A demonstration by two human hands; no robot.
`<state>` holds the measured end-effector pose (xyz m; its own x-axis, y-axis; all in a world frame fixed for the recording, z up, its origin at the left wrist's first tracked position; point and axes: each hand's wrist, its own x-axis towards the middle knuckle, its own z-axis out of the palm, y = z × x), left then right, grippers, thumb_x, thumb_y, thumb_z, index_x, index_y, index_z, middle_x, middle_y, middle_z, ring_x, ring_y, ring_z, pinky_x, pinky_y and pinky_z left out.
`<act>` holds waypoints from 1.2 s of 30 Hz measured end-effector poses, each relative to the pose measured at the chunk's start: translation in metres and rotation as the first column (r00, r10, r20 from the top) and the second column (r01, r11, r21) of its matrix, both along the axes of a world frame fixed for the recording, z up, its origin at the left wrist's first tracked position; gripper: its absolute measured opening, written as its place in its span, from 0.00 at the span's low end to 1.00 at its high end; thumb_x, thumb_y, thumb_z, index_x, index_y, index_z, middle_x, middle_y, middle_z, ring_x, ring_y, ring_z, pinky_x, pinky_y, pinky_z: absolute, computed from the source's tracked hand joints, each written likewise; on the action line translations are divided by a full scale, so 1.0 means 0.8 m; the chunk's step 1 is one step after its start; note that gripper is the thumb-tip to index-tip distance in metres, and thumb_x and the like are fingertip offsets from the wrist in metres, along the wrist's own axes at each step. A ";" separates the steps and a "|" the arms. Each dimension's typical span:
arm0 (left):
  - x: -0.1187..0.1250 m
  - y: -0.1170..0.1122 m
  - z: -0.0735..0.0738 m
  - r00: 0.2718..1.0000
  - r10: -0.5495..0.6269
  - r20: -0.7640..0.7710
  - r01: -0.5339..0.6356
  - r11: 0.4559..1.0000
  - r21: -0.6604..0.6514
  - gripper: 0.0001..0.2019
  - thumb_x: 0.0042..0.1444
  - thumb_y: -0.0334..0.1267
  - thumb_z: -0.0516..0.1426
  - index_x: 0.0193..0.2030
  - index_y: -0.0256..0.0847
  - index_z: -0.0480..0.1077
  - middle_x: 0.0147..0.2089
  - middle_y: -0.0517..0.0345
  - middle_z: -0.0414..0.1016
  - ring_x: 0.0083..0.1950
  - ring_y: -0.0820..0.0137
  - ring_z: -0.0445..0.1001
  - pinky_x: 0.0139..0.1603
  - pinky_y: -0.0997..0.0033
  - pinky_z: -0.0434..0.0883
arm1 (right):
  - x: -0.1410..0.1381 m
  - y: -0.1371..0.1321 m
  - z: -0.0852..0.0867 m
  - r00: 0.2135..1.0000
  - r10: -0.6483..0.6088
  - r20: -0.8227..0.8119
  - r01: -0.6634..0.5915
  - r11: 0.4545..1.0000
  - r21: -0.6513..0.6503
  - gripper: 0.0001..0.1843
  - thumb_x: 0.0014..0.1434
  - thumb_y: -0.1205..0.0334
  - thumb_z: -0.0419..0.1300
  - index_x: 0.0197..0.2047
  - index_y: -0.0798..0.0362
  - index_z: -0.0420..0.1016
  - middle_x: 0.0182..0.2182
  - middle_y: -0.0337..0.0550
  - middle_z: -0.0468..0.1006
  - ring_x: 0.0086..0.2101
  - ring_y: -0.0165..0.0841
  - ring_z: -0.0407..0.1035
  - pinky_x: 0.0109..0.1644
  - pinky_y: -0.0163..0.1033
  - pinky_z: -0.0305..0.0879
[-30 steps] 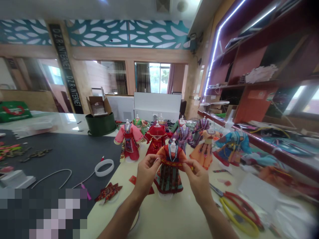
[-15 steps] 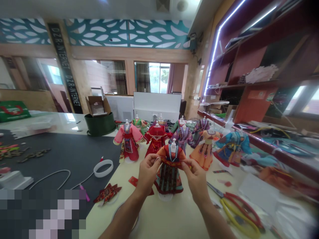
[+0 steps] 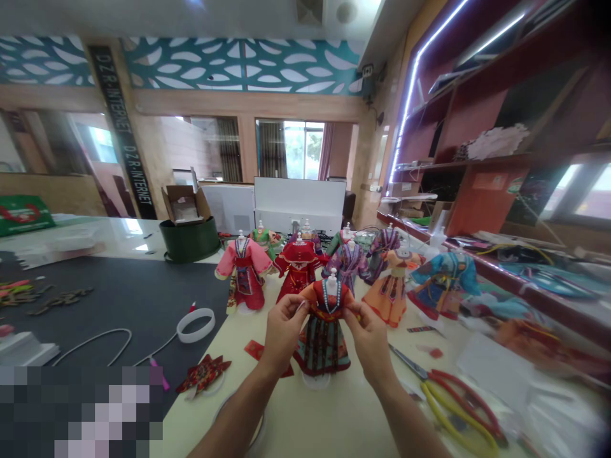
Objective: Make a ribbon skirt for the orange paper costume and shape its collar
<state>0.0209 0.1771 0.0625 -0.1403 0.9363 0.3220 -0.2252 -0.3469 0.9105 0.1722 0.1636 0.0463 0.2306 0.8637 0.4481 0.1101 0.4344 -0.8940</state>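
Pinching the waist of a miniature dress (image 3: 323, 340) from both sides, I am working at the lower centre of the frame, above a cream desk (image 3: 286, 426). My left hand (image 3: 285, 334) is gripping the orange-red bodice at one side, and my right hand (image 3: 370, 346) is gripping it at the other. My fingers (image 3: 300, 306) are closed firmly on the cloth in both hands, with the thumbs pressing against it. The dress is standing upright on a white mannequin stand (image 3: 316, 380), its striped skirt hanging between my wrists. Just behind it, other dressed miniature mannequins are standing in a cluster across the middle of the frame, including a pink gown (image 3: 244, 277), a red gown (image 3: 298, 270), an orange gown (image 3: 391, 289) and a blue gown (image 3: 443, 283). At the lower right, red-and-yellow-handled scissors (image 3: 458, 407) are lying on the desk. To the lower left, a red star-shaped fabric piece (image 3: 203, 374) is lying near a white ring (image 3: 195, 325). Farther up on the left, a cardboard box (image 3: 184, 205) is sitting on a round green container (image 3: 189, 242).
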 end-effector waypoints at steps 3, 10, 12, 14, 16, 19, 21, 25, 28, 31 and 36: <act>0.000 0.000 0.000 1.000 -0.005 -0.013 0.005 1.000 0.008 0.12 0.43 0.43 0.63 0.29 0.36 0.71 0.27 0.59 0.76 0.30 0.71 0.74 0.34 0.73 0.70 | 0.001 0.001 0.000 1.000 -0.004 0.015 0.004 1.000 0.006 0.12 0.54 0.54 0.59 0.33 0.54 0.72 0.28 0.41 0.76 0.29 0.35 0.70 0.29 0.35 0.64; -0.002 0.000 -0.002 0.999 -0.015 -0.044 0.016 0.999 0.031 0.10 0.45 0.41 0.62 0.30 0.36 0.70 0.27 0.60 0.75 0.31 0.72 0.73 0.34 0.74 0.70 | 0.001 0.002 0.002 0.999 -0.011 0.046 0.011 1.000 0.011 0.12 0.54 0.53 0.59 0.33 0.54 0.72 0.27 0.42 0.77 0.28 0.35 0.70 0.29 0.35 0.64; -0.002 0.001 -0.003 0.998 -0.013 -0.055 0.015 0.999 0.037 0.09 0.46 0.40 0.62 0.30 0.36 0.70 0.27 0.60 0.74 0.31 0.71 0.73 0.34 0.74 0.70 | 0.002 0.003 0.001 0.998 -0.013 0.055 0.012 1.000 0.016 0.12 0.54 0.53 0.59 0.33 0.54 0.72 0.28 0.42 0.77 0.29 0.35 0.70 0.30 0.36 0.65; -0.002 0.001 -0.004 0.998 -0.003 -0.067 0.006 0.999 0.041 0.08 0.46 0.39 0.62 0.29 0.36 0.70 0.27 0.60 0.74 0.31 0.72 0.72 0.33 0.75 0.69 | 0.003 0.002 0.000 0.998 -0.017 0.064 0.016 1.000 0.025 0.11 0.54 0.54 0.59 0.33 0.54 0.72 0.28 0.42 0.76 0.30 0.36 0.70 0.31 0.36 0.65; -0.003 0.001 -0.005 0.997 0.010 -0.076 -0.007 0.999 0.047 0.07 0.47 0.38 0.62 0.29 0.36 0.71 0.27 0.61 0.73 0.30 0.72 0.72 0.33 0.75 0.68 | 0.004 0.001 -0.002 0.997 -0.026 0.076 0.023 0.999 0.039 0.10 0.55 0.55 0.59 0.33 0.54 0.72 0.29 0.42 0.76 0.31 0.36 0.70 0.34 0.37 0.66; -0.003 0.001 -0.007 0.996 0.027 -0.081 -0.022 0.998 0.059 0.06 0.47 0.37 0.61 0.29 0.36 0.71 0.27 0.61 0.73 0.30 0.73 0.71 0.33 0.76 0.68 | 0.004 -0.004 -0.003 0.995 -0.041 0.090 0.035 0.997 0.069 0.08 0.55 0.57 0.58 0.33 0.54 0.72 0.28 0.41 0.75 0.31 0.35 0.69 0.36 0.38 0.65; -0.003 -0.001 -0.008 0.996 0.031 -0.079 -0.026 0.997 0.069 0.06 0.47 0.37 0.61 0.29 0.36 0.70 0.27 0.61 0.72 0.31 0.73 0.71 0.33 0.76 0.68 | 0.004 -0.008 -0.002 0.995 -0.050 0.092 0.041 0.994 0.104 0.07 0.56 0.59 0.58 0.32 0.54 0.70 0.29 0.41 0.73 0.31 0.34 0.68 0.36 0.37 0.65; -0.003 -0.006 -0.006 0.997 0.030 -0.072 -0.023 0.995 0.094 0.06 0.47 0.37 0.61 0.30 0.37 0.70 0.28 0.60 0.73 0.32 0.72 0.71 0.35 0.75 0.68 | 0.004 -0.013 -0.002 0.995 -0.060 0.077 0.044 0.978 0.203 0.05 0.57 0.62 0.57 0.31 0.53 0.68 0.32 0.42 0.71 0.35 0.35 0.68 0.40 0.39 0.65; -0.003 -0.010 -0.006 0.998 0.031 -0.062 -0.024 0.994 0.110 0.06 0.48 0.37 0.60 0.30 0.37 0.70 0.29 0.59 0.74 0.33 0.71 0.72 0.37 0.73 0.69 | 0.003 -0.015 -0.003 0.997 -0.056 0.058 0.039 0.965 0.259 0.04 0.57 0.63 0.56 0.31 0.53 0.68 0.33 0.42 0.70 0.36 0.35 0.68 0.41 0.40 0.66; -0.003 -0.015 -0.005 0.998 0.036 -0.058 -0.028 0.992 0.120 0.06 0.49 0.38 0.60 0.31 0.37 0.70 0.32 0.57 0.75 0.35 0.70 0.73 0.39 0.72 0.69 | 0.002 -0.019 -0.005 0.997 -0.056 0.044 0.040 0.954 0.296 0.03 0.58 0.64 0.55 0.33 0.53 0.67 0.35 0.43 0.70 0.38 0.35 0.68 0.41 0.40 0.66; -0.004 -0.022 -0.003 0.997 0.038 -0.064 -0.029 0.990 0.135 0.06 0.49 0.37 0.59 0.30 0.37 0.70 0.34 0.55 0.76 0.38 0.67 0.73 0.41 0.71 0.69 | 0.001 -0.028 -0.003 0.997 -0.066 0.036 0.050 0.941 0.335 0.03 0.58 0.66 0.54 0.32 0.52 0.67 0.36 0.44 0.70 0.39 0.35 0.67 0.39 0.38 0.66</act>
